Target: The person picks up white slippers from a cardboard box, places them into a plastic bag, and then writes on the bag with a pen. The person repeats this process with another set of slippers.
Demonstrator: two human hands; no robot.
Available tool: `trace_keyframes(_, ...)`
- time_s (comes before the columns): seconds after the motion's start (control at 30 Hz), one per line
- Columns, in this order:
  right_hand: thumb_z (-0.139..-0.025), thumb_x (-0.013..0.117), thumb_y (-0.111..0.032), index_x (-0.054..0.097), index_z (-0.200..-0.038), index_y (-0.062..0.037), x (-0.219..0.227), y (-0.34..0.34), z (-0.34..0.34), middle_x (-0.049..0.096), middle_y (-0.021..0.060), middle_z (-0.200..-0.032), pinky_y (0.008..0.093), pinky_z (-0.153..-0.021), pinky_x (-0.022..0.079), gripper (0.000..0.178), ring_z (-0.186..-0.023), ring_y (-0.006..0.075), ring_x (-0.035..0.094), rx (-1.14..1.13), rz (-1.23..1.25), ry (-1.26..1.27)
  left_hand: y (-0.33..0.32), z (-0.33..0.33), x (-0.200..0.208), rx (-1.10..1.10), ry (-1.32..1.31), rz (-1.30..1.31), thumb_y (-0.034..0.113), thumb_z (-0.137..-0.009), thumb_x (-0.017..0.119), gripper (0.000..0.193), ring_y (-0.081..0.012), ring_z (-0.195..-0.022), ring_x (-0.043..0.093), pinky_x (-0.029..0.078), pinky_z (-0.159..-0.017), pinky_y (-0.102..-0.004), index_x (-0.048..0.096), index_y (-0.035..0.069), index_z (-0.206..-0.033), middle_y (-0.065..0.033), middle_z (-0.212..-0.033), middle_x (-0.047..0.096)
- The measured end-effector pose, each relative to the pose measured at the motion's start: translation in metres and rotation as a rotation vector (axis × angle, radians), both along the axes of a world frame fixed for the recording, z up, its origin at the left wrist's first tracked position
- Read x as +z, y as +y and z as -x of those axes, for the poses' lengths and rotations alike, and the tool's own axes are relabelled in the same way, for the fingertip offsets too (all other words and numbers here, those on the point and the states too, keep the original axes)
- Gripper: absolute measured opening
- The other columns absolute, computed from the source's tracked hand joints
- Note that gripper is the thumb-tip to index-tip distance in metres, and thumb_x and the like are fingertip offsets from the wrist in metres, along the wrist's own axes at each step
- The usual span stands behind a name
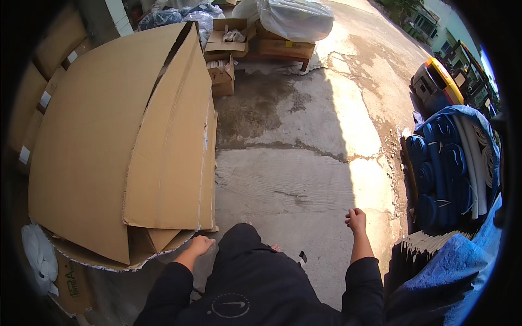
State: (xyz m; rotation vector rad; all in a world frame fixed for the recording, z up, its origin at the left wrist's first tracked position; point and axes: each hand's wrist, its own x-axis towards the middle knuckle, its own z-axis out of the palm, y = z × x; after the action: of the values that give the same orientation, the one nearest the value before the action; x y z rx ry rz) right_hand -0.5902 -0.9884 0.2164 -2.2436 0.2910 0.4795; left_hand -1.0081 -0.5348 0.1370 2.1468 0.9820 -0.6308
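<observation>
My left hand point(201, 245) hangs beside my left leg, its fingers curled in and nothing showing in them. It is close to the near right corner of a very large brown cardboard box point(98, 114), whose top flaps point(168, 130) lie folded down unevenly. I cannot tell whether the hand touches the box. On the other side my right hand point(356, 219) is held out over the concrete floor point(288, 179), its fingers loosely closed and no object visible in it. Both arms wear dark sleeves.
Smaller open cartons point(223, 79) and a wooden stand point(283, 50) under a plastic-wrapped bundle point(296, 19) stand ahead. At the right are blue rolls point(454, 160), a blue tarp point(462, 258) and a yellow-and-black machine point(440, 81). A white bag point(39, 255) lies at the lower left.
</observation>
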Motion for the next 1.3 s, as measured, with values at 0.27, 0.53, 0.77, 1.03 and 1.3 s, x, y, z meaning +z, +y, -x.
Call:
trace_keyframes(0.27,-0.095,0.054,-0.020,0.062,-0.101,-0.0012,0.017,0.150,-0.189,0.067,0.0067,-0.082,0.0242,-0.053,0.045,0.021,-0.059,0.0111,0.060,0.130,-0.366,-0.138,0.080,-0.199,-0.063,0.143,-0.048,0.161,0.043,-0.086,0.060,0.044,-0.0343,-0.079,0.065,0.049,-0.072,-0.0422,0.069,0.000,-0.086,-0.0214,-0.082,0.067)
trace_keyframes(0.53,-0.088,0.059,-0.028,0.064,-0.103,-0.0003,-0.056,0.119,-0.190,0.068,0.0129,-0.087,0.0399,-0.052,0.053,0.031,-0.062,0.0252,0.068,0.206,0.406,0.825,0.207,-0.419,-0.013,0.290,-0.286,-0.043,0.037,-0.084,0.064,0.038,-0.0363,-0.079,0.065,0.049,-0.072,-0.0430,0.069,0.000,-0.089,-0.0206,-0.083,0.067)
trace_keyframes(0.77,-0.090,0.058,-0.027,0.063,-0.104,0.0005,-0.107,0.180,-0.435,0.069,0.0120,-0.085,0.0345,-0.050,0.053,0.031,-0.062,0.0231,0.069,0.472,0.336,0.756,0.210,-0.537,-0.016,0.723,-0.254,-0.067,0.037,-0.084,0.063,0.037,-0.0351,-0.080,0.064,0.048,-0.072,-0.0423,0.068,0.000,-0.089,-0.0211,-0.083,0.067)
trace_keyframes(1.03,-0.095,0.053,-0.026,0.060,-0.105,0.0007,-0.046,0.395,-0.745,0.067,0.0125,-0.085,0.0295,-0.050,0.049,0.030,-0.060,0.0177,0.063,0.414,-0.213,0.185,0.149,-0.587,-0.013,0.659,-0.145,0.030,0.039,-0.083,0.064,0.042,-0.0352,-0.075,0.063,0.048,-0.069,-0.0412,0.065,-0.002,-0.084,-0.0226,-0.080,0.064)
trace_keyframes(1.3,-0.089,0.058,-0.030,0.066,-0.097,0.0026,-0.063,0.481,-0.734,0.068,0.0124,-0.076,0.0340,-0.062,0.052,0.034,-0.063,0.0211,0.068,0.854,0.168,0.209,0.210,-0.615,-0.059,0.855,-0.169,0.001,0.030,-0.081,0.066,0.033,-0.0322,-0.070,0.062,0.047,-0.067,-0.0385,0.065,-0.003,-0.085,-0.0200,-0.076,0.065)
